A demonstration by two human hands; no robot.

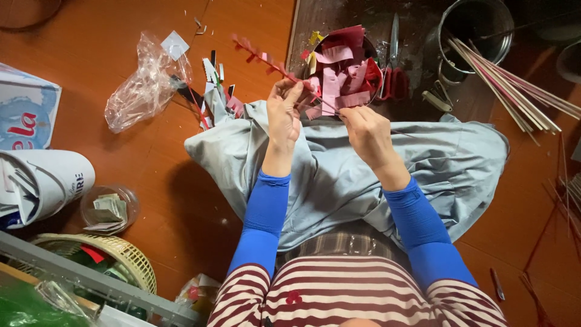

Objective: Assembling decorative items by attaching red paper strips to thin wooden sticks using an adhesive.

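Reddish-brown floor lies under us, and a grey cloth (339, 175) covers our lap. Our left hand (283, 115) pinches a thin stick with pink paper pieces (260, 57) that points far and left. Our right hand (366, 130) holds its fingers closed on a small pink strip (327, 109), just near the bowl of pink paper scraps (345, 66). Scissors (394, 60) and bamboo sticks (514, 91) lie to the far right; a crumpled plastic bag (142, 85) lies far left.

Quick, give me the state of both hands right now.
Left hand: closed, pinching a thin stick wrapped with pink paper.
Right hand: closed, fingertips pinched near a pink paper strip; whether it grips it cannot be told.
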